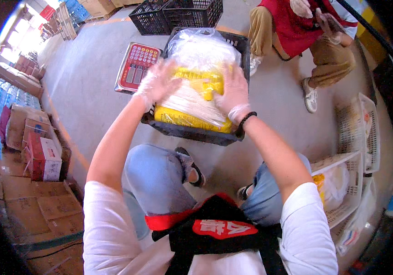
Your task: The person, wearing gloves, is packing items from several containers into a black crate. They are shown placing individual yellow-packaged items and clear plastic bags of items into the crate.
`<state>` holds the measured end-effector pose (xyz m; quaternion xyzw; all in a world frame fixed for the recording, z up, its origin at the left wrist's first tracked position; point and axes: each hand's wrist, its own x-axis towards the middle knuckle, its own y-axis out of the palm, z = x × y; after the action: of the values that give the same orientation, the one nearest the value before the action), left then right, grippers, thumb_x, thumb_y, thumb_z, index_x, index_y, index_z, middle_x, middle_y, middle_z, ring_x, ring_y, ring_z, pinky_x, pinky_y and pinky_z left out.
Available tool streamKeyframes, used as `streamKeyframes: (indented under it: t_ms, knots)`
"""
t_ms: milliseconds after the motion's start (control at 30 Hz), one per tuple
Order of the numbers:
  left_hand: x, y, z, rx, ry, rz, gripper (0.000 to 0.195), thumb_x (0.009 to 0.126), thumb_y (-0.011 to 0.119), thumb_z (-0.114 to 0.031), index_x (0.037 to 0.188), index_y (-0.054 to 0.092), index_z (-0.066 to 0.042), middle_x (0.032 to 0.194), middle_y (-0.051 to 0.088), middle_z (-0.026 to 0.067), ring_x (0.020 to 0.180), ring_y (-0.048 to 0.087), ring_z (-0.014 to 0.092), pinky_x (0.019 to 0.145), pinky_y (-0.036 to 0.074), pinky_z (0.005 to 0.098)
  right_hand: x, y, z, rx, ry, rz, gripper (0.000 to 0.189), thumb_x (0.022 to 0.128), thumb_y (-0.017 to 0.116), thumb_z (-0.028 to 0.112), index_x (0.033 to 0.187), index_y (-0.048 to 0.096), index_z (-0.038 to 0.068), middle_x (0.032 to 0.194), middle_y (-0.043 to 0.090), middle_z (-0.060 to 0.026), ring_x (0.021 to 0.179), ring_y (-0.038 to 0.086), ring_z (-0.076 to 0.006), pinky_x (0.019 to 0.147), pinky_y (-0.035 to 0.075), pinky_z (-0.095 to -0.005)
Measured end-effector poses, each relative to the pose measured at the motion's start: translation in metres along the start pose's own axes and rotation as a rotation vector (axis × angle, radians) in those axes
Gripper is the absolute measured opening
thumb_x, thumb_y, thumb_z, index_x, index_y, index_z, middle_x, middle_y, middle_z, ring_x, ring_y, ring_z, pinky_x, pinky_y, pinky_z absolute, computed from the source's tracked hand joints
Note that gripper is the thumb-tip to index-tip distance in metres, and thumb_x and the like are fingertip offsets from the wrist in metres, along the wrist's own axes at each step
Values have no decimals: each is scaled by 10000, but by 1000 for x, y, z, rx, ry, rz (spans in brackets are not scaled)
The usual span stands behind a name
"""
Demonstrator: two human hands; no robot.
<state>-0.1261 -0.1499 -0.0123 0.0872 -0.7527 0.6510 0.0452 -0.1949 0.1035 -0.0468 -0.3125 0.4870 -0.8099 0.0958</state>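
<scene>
A black plastic crate (196, 134) stands before me, filled with a clear plastic bag (203, 50) of white contents and a yellow package (189, 120) with pale noodle-like sticks showing in its middle. My left hand (158, 82), in a clear thin glove, lies spread at the package's left side. My right hand (234, 89), gloved too, rests at its right side with the fingers apart; both hands are slightly blurred. A red and silver digital scale (138, 67) with a keypad sits just left of the crate, close to my left hand.
Black crates (193, 15) stand beyond. A seated person (330, 55) in a red apron is at the upper right. White plastic baskets (351, 185) holding bags stand at the right. Cardboard boxes (41, 206) and wrapped bottle packs (4, 92) line the left.
</scene>
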Motion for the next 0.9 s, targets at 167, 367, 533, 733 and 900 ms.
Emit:
streamKeyframes:
  t_ms: [167,367,533,733,900]
  knots:
    - [52,72,20,-181,-211,173,817,856,419,-656,1458,319,-112,1483,247,290,1381,239,431,1140,209,436,-6,15,1,101,-9,353,816,817,539,590,1412,380,56,1463,324,-238,1377,261,-386,1152,190,-415]
    - [55,78,11,-109,-237,135,755,861,490,-566,1429,365,-85,1440,355,248,1348,322,400,1116,270,417,-9,26,-3,67,-37,307,828,817,546,584,1423,355,53,1475,295,-246,1386,227,-398,1152,197,-425]
    - [71,49,-37,214,-64,245,682,883,436,-553,1379,441,-85,1423,410,205,1347,327,382,1123,243,460,-1,19,-10,129,-25,356,863,779,604,584,1439,336,97,1478,296,-239,1382,244,-410,1135,238,-451]
    - [80,83,-62,55,-97,172,592,866,431,-553,1289,560,-159,1428,421,168,1338,354,353,1113,245,492,1,-5,-22,162,-97,522,824,798,583,560,1439,359,94,1490,303,-211,1403,236,-351,1149,201,-394]
    - [104,73,-71,109,-87,399,547,848,467,-525,1168,645,-118,1290,558,156,1196,521,331,1024,381,475,-15,-67,-48,284,-158,265,361,848,608,337,1092,662,77,1134,643,-144,1116,555,-323,995,395,-407]
